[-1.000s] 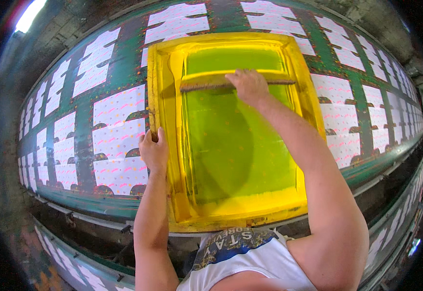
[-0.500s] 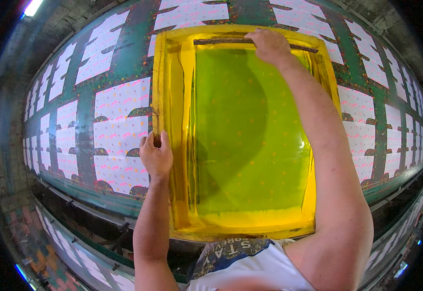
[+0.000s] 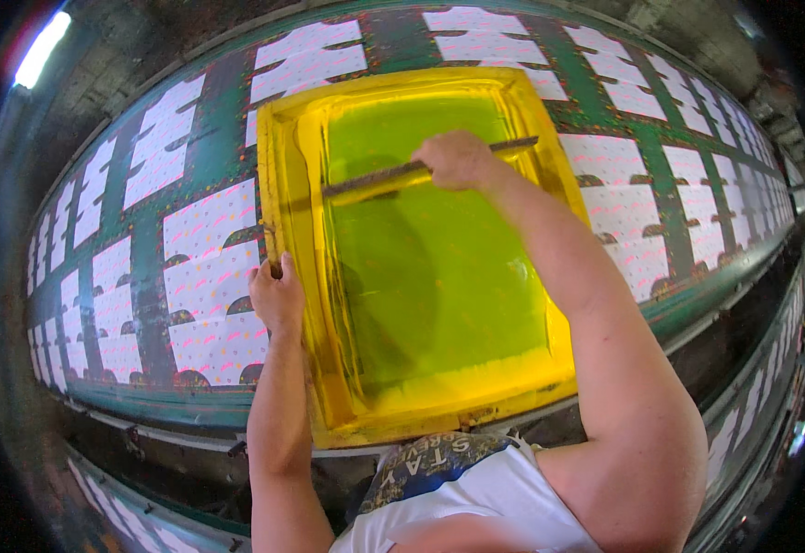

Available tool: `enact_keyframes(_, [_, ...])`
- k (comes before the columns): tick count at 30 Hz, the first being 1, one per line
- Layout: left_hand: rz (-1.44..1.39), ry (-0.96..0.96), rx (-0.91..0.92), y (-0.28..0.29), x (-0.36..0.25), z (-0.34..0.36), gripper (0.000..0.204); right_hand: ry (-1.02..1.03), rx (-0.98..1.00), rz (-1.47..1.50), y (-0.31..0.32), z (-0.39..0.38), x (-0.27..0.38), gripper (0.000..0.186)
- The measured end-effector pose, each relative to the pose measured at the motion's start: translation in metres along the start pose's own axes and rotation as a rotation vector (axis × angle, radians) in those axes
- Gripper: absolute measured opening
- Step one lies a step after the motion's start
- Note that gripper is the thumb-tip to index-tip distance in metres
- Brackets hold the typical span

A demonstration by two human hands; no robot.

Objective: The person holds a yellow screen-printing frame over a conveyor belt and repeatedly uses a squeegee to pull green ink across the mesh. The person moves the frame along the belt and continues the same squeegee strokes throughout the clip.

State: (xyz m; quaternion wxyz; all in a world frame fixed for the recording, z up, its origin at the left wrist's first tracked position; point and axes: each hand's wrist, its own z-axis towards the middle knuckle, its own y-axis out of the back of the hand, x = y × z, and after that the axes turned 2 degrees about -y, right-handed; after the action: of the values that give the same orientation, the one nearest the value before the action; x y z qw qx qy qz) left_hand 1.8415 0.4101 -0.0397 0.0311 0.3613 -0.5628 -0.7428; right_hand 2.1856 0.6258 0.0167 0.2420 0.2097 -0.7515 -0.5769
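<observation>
Left hand: clasped yellow frame at left, likely steadying it;
Right hand: gripped squeegee near its middle, probably for balance

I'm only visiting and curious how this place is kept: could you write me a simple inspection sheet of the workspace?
Surface: long green table with pale printed sheets laid in rows.
Job's things: yellow frame around a green-tinted screen; a dark-edged bar slants across it, right end farther from the person.
Clutter: small coloured specks around the sheets.
Hands: left hand at the frame's left edge; right hand gripping the bar.
Cables: nothing seen.
Surroundings: bright lamp at upper left.
</observation>
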Motion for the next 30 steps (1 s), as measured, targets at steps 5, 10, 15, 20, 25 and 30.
enact_keyframes(5, [-0.013,-0.006,0.015,-0.004,0.008,0.005,0.046,-0.034,0.063,0.010,-0.021,-0.096,0.064,0.038])
enact_keyframes(10, [0.007,-0.079,-0.009,-0.007,0.012,0.006,0.045,-0.057,0.041,0.034,-0.051,-0.187,0.127,0.044])
enact_keyframes(15, [0.014,-0.107,0.018,0.006,0.007,-0.012,0.059,-0.086,0.051,0.041,-0.068,-0.266,0.184,0.044])
enact_keyframes(20, [0.161,-0.170,0.018,0.011,0.002,-0.023,0.058,-0.071,0.007,0.049,-0.085,-0.319,0.217,0.040])
enact_keyframes(25, [0.209,-0.048,0.063,0.007,0.001,-0.022,0.054,0.015,-0.162,0.105,-0.105,-0.348,0.229,0.042])
enact_keyframes(30, [0.317,0.058,0.060,0.005,-0.009,-0.021,0.063,0.139,-0.258,0.262,-0.111,-0.372,0.215,0.056])
